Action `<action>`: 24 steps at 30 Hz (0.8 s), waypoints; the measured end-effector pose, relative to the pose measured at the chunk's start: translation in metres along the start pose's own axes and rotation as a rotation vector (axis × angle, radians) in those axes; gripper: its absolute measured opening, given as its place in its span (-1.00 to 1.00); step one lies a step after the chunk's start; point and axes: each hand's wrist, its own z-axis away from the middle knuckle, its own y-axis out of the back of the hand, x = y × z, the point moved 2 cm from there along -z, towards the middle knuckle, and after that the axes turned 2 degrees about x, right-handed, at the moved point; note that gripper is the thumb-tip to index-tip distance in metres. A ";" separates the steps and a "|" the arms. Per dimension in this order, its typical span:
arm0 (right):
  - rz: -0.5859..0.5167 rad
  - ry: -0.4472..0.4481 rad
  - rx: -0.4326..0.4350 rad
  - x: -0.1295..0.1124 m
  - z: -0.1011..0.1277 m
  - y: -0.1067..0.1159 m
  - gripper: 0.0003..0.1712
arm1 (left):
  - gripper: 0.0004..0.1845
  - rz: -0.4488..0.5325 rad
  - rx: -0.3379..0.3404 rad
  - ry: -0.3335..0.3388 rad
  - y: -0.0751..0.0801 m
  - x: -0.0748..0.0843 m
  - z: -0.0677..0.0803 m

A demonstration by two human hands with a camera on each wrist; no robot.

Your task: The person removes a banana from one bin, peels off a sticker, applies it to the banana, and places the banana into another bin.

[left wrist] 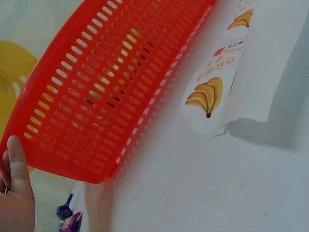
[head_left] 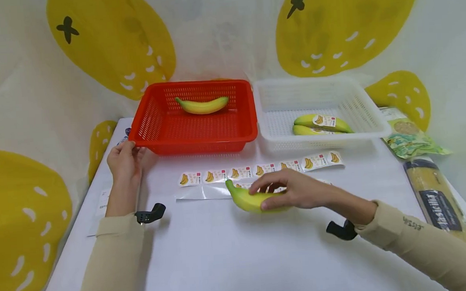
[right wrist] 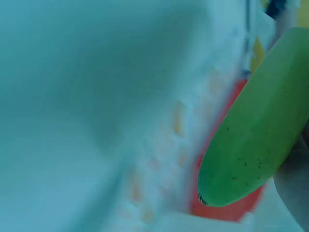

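Two hands work low over the white worktop (head_left: 223, 260). The right hand (head_left: 294, 190) reaches in from the right, its fingers and thumb curled round a green-yellow banana (head_left: 247, 200) that lies on the worktop just in front of a strip of banana stickers (head_left: 258, 170); this grip is clamped on the fruit. The left hand (head_left: 125, 162) rests at the near left corner of the red basket (head_left: 152, 123), fingers loosely bent against its rim; from the head and left wrist views I cannot tell whether it truly grips the rim or only touches it.

Inside the red basket lies one yellow banana (head_left: 203, 105), near the back wall. The white basket (head_left: 357, 99), just beside it on the right, holds two bananas (head_left: 320, 124), the upper one bearing a sticker.

Packaged goods (head_left: 410, 138) lie at the worktop's right edge. Behind hangs a white cloth with big yellow fruit shapes (head_left: 113, 42).
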 end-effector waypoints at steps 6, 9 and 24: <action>0.011 -0.061 -0.053 0.037 0.005 -0.036 -0.63 | -0.87 0.021 -0.006 -0.026 -0.001 0.000 -0.001; 0.013 -0.084 -0.052 0.044 0.004 -0.042 -0.64 | -0.90 0.064 -0.013 -0.043 -0.002 -0.001 -0.002; 0.017 -0.101 -0.054 0.050 0.004 -0.047 -0.66 | -0.85 0.029 0.025 -0.020 0.000 -0.003 0.003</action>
